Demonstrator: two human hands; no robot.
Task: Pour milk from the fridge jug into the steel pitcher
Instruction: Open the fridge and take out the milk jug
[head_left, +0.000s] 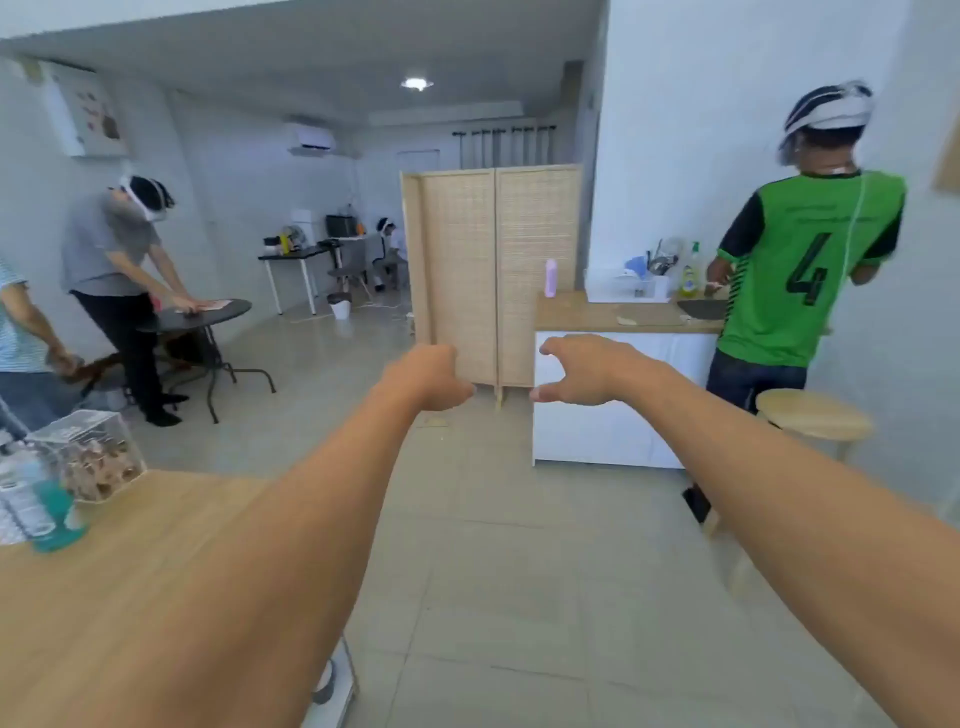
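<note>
Both my arms stretch straight out over the tiled floor. My left hand (428, 379) is curled into a loose fist with nothing in it. My right hand (584, 370) is beside it, fingers and thumb spread apart in a wide C, also holding nothing. No milk jug, fridge or steel pitcher shows in the head view.
A wooden table (156, 571) at lower left carries a clear box (91, 454) and a teal bottle (52, 512). Ahead stand a folding screen (493, 275) and a white counter (623, 400), where a person in a green shirt (810, 270) works. A round stool (813, 415) is at right. Other people are at a black round table (208, 314) on the left.
</note>
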